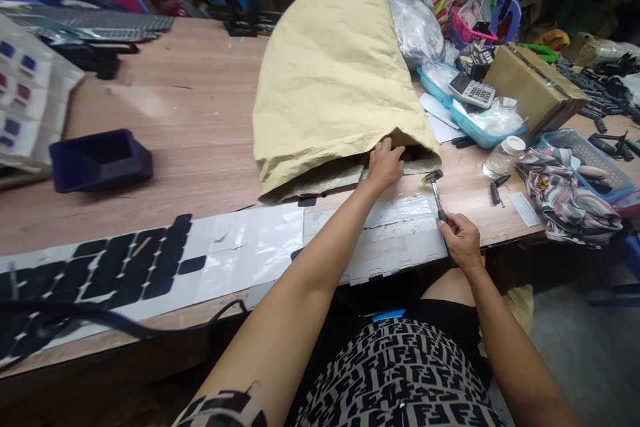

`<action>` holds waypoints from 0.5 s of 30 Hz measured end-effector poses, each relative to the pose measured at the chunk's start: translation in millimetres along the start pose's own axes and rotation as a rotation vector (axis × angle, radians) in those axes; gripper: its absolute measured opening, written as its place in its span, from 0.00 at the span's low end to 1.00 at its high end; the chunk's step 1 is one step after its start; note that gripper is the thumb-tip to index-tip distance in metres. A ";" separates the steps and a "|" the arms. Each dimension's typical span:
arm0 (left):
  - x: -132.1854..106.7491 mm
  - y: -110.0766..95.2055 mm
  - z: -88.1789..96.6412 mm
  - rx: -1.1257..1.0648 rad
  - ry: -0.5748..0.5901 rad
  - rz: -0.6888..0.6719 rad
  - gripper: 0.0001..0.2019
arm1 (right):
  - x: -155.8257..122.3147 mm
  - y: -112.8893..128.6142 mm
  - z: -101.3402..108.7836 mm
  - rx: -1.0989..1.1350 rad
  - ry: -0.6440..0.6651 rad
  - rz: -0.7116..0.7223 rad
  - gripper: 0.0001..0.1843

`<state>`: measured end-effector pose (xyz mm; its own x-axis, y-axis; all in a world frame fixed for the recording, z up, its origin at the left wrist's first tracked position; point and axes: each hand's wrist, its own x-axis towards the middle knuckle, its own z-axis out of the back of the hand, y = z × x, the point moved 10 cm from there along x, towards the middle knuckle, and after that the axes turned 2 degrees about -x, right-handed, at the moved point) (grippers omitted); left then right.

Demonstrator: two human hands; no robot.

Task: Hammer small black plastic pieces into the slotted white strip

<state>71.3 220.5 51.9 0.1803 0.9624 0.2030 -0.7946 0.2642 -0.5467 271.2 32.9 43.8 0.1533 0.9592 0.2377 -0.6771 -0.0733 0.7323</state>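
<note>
A large tan paper sack (335, 73) lies on the wooden table with its mouth facing me. My left hand (385, 165) is at that mouth, fingers bent over the edge of the opening; whether they grip the paper or something inside is hidden. In my right hand (463, 240) is a small hammer (438, 197), its head pointing away from me above the table's front part. Beneath it lies a white, taped cardboard sheet (395, 240). Small dark flat pieces (307, 201) show beside the sack's lower edge.
To the left, rows of black pads (135, 260) lie on white sheeting, with a dark cable (125, 323) across it. A dark purple bin (100, 160) stands behind. At right are a jar (504, 155), blue baskets (485, 130), a cardboard box (533, 90) and a patterned cloth (565, 197).
</note>
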 end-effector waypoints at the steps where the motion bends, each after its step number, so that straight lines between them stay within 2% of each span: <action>1: 7.8 -1.1 -1.5 -0.017 -0.010 0.021 0.18 | -0.3 0.9 -0.2 0.000 0.002 -0.001 0.13; 4: 25.7 0.5 -16.1 -0.051 0.038 0.144 0.13 | -0.8 2.7 -0.6 0.004 0.005 -0.001 0.12; 9: 37.1 -2.0 -40.6 0.012 0.111 0.270 0.13 | -1.1 2.2 -1.5 -0.012 0.012 0.002 0.12; 13: 24.1 4.0 -44.0 -0.082 0.146 0.303 0.09 | -1.2 -0.2 -1.5 -0.019 0.008 -0.003 0.12; 15: 7.4 8.8 -35.1 -0.150 0.152 0.275 0.09 | -1.1 -0.3 -1.1 -0.015 0.001 0.000 0.12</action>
<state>86.0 232.2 20.0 0.0648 0.9942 -0.0856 -0.7333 -0.0108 -0.6798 270.4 32.1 42.6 0.1523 0.9594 0.2373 -0.6875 -0.0696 0.7228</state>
